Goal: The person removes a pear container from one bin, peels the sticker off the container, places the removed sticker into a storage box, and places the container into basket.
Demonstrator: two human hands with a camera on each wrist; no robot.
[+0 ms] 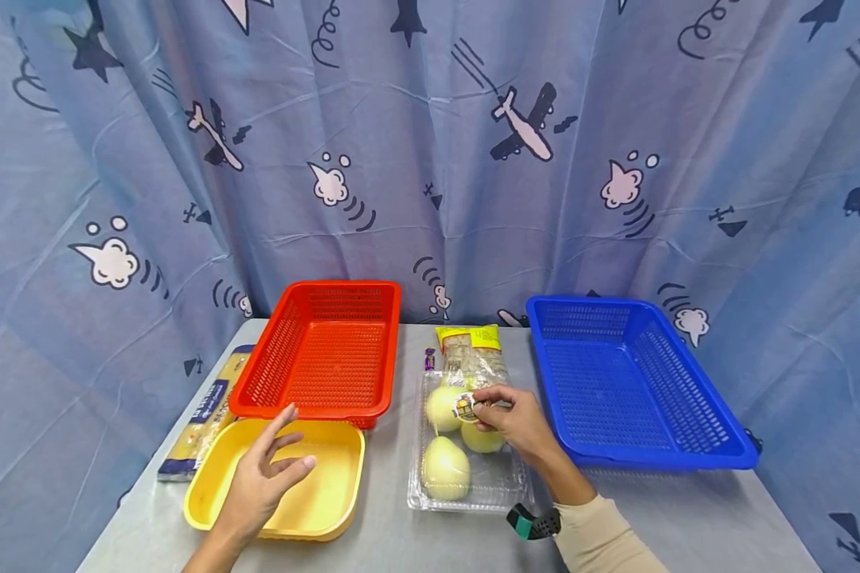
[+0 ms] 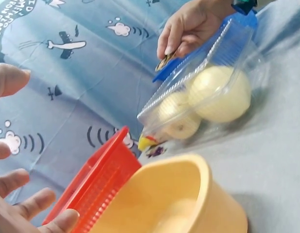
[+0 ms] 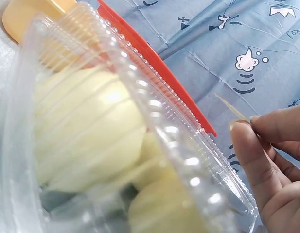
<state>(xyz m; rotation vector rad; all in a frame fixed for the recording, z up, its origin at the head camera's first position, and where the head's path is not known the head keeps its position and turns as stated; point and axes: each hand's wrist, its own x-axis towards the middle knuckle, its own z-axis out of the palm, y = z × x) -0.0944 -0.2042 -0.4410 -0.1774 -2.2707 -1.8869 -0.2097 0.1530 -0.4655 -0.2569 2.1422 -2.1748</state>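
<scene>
A small round printed label (image 1: 465, 407) is pinched between the thumb and fingers of the right hand (image 1: 512, 420), above the clear container (image 1: 498, 485) of pears (image 1: 446, 468), midway between the side edges of the tabletop (image 1: 385, 485). The left hand (image 1: 261, 477) is held over the yellow basin (image 1: 333, 477) near the left edge, its fingers spread; by the back left corner a red basket (image 1: 340, 358) is placed.

Three pears (image 1: 447, 469) lie in the box (image 1: 502, 481), beneath the right hand (image 1: 512, 422) and its sticker (image 1: 464, 407); behind sit a bag (image 1: 471, 342) and sweet (image 1: 429, 360). Left stands the tub (image 1: 333, 477) under the left hand (image 1: 258, 481), the left basket (image 1: 340, 362) behind it, a long packet (image 1: 204, 414) outermost; right, another basket (image 1: 609, 382).
</scene>
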